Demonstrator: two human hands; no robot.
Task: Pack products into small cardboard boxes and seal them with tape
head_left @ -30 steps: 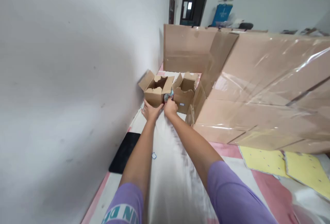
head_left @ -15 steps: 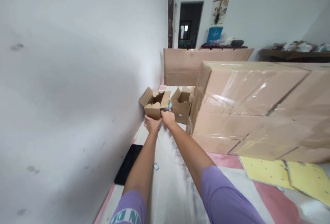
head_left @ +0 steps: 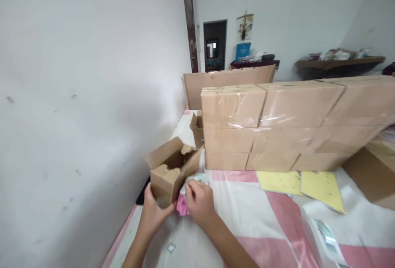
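Note:
My left hand [head_left: 153, 212] grips the lower front of a small open cardboard box [head_left: 169, 174], which is lifted and tilted near the white wall. Beside the box, my right hand [head_left: 200, 201] is closed on a small pink and pale green item [head_left: 182, 204]; most of it is hidden by my fingers. A second small open box [head_left: 197, 128] stands farther back, next to the big stack.
A stack of large plastic-wrapped cartons [head_left: 286, 122] fills the right. Yellow sheets [head_left: 300, 182] lie on the pink and white cloth [head_left: 265, 222]. A dark flat object [head_left: 142, 194] sits by the wall. Packets in clear wrap [head_left: 324, 235] lie at lower right.
Both hands have pulled back toward me, bringing the left small box away from the far corner. The other small box stayed behind. The view has swung right and up.

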